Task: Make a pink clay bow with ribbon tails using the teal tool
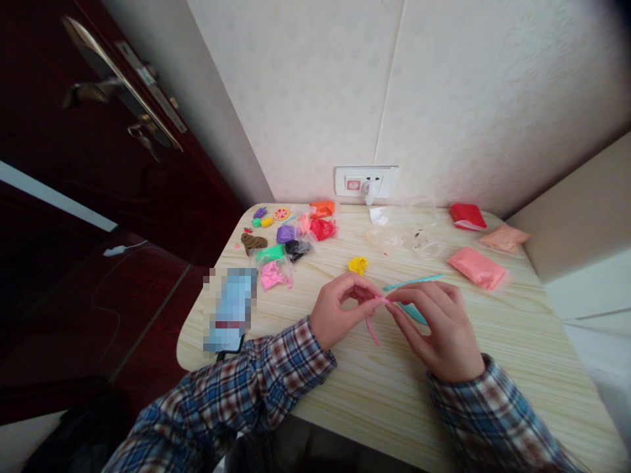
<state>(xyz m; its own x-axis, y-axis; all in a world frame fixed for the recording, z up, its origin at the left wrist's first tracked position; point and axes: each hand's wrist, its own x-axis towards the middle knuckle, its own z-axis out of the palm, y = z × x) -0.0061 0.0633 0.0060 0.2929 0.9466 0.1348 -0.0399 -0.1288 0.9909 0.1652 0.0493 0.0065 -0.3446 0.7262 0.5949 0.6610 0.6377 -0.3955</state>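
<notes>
- Nearest, two plaid sleeves (276,371) come in over the front edge of the pale wooden bench (517,341).
- Just beyond, the left hand (338,315) and right hand (441,332) meet above the middle of the bench.
- Both hands' fingers (362,286) are pinched together on the top end of a thin pink clay strip (372,326), which hangs down between them; I cannot tell if its lower end touches the bench.
- A teal tool (417,281) lies just behind the right hand.
- To the left, a phone (231,309) rests near the bench's edge.
- Farther back, a yellow clay lump (357,265) sits alone, near the left hand.
- Left of it lies a cluster of small clay bags (286,253) in pink, green, black, purple, red and orange.
- On the right sit a salmon pack (477,267), a peach pack (503,238) and a red pack (467,215), well apart from the hands.
- Farthest, a wall socket (365,182) is set just above the bench's back edge.
</notes>
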